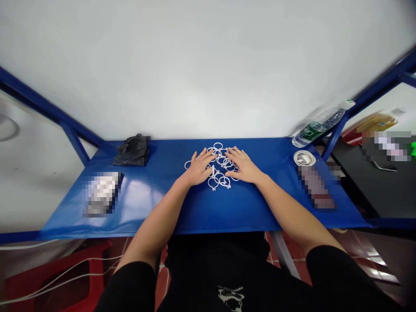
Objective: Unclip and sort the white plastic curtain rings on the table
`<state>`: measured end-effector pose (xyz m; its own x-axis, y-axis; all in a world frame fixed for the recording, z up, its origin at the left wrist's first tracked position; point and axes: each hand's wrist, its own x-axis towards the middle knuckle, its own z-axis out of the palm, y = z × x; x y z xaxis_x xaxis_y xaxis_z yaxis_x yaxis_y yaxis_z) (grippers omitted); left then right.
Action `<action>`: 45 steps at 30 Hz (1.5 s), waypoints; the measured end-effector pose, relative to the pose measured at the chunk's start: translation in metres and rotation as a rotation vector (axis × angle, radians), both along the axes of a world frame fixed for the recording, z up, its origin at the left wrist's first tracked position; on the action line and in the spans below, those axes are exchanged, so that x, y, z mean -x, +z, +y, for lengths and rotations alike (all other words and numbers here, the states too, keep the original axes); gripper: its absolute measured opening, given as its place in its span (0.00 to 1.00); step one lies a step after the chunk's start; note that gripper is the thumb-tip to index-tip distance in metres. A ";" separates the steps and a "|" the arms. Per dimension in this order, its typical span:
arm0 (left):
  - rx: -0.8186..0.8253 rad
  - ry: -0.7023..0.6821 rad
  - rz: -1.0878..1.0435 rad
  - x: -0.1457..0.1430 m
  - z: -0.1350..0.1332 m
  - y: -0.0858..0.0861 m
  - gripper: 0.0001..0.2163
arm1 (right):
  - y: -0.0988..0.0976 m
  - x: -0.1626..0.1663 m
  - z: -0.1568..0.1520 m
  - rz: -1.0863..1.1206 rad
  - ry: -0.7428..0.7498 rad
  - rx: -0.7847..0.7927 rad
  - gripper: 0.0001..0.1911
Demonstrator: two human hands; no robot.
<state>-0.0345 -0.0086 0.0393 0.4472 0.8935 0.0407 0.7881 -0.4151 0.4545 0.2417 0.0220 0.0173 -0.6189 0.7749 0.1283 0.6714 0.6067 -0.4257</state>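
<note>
Touches rings [222,162], heaped midway along the tabletop [227,212] nearer its back edge, with left hand [197,168] and right hand [246,167], fingers of both spread open. Has, farther out, a bag [134,151] near the back left corner, and a roll [304,159] and, behind it, a tilted bottle [314,130] by the back right corner.

Passage I find across the blue tabletop [227,216] between the left hand [199,169] and black bag [131,151], and between the right hand [245,168] and white coil [302,153], white rings [213,187] crowding the middle, tilted bottle [313,131] at right rear, wall [201,69] behind.
</note>
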 end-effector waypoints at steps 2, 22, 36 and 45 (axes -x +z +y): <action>0.026 -0.018 0.033 0.000 -0.003 0.003 0.35 | 0.004 -0.002 -0.002 -0.007 0.027 -0.001 0.60; -0.036 0.278 0.259 -0.001 -0.002 -0.005 0.50 | 0.009 0.002 -0.003 0.153 -0.034 -0.195 0.43; 0.095 0.244 0.256 -0.010 -0.006 -0.015 0.59 | 0.015 0.003 -0.014 -0.004 0.039 -0.040 0.15; 0.046 0.273 0.214 -0.009 -0.002 -0.021 0.56 | 0.012 0.004 -0.010 0.075 0.057 -0.085 0.12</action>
